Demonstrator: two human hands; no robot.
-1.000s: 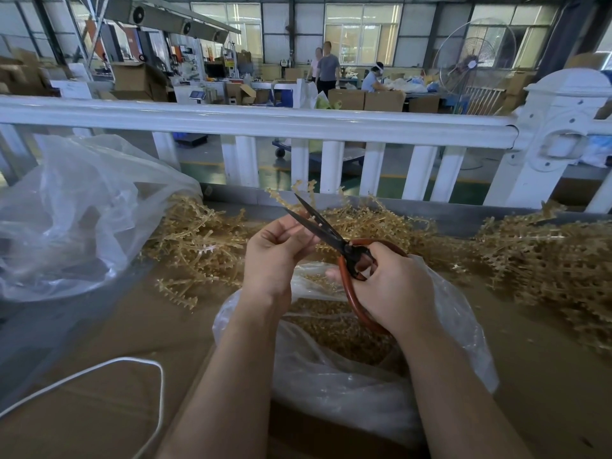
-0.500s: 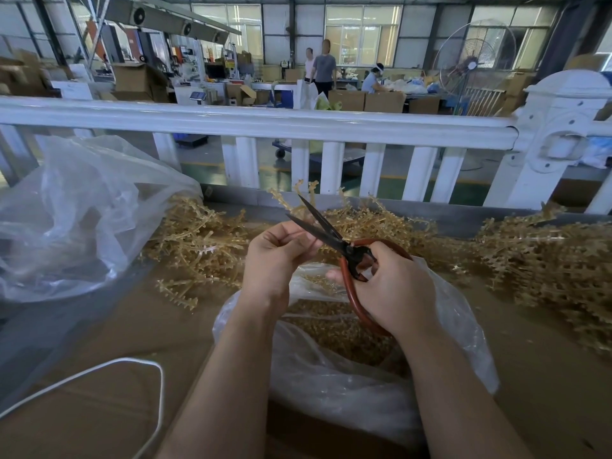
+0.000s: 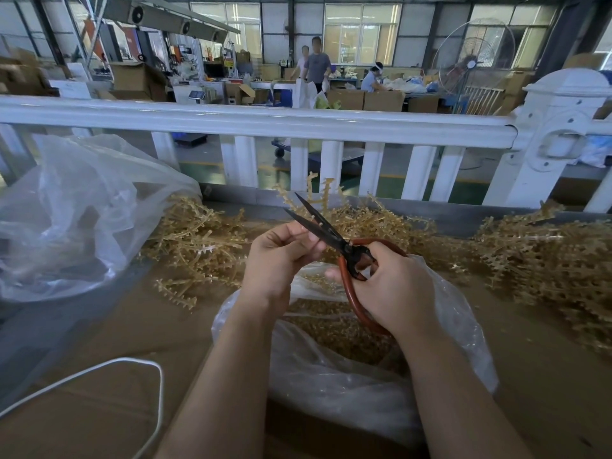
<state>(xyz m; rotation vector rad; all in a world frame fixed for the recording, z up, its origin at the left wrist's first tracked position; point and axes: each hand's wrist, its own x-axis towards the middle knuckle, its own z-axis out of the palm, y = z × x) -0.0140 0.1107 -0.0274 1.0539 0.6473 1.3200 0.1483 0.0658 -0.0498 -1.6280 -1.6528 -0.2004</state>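
Note:
My right hand (image 3: 394,286) grips the red-brown handles of a pair of scissors (image 3: 324,228), whose dark blades stand apart and point up and to the left. My left hand (image 3: 278,260) has its fingers curled, pinching a small tan piece against the lower blade; the piece itself is mostly hidden. Both hands hover above an open clear plastic bag (image 3: 357,389) that holds many small tan cut pieces (image 3: 331,326).
Heaps of tan plastic sprues lie on the brown table, one at the left (image 3: 195,240) and one at the right (image 3: 546,263). A crumpled clear bag (image 3: 76,213) sits far left. A white cord (image 3: 145,369) loops near me. A white railing (image 3: 265,122) borders the table's far side.
Both hands and the scissors stay nearly where they were. The blades sit slightly wider apart. A person in the background has walked a little nearer.

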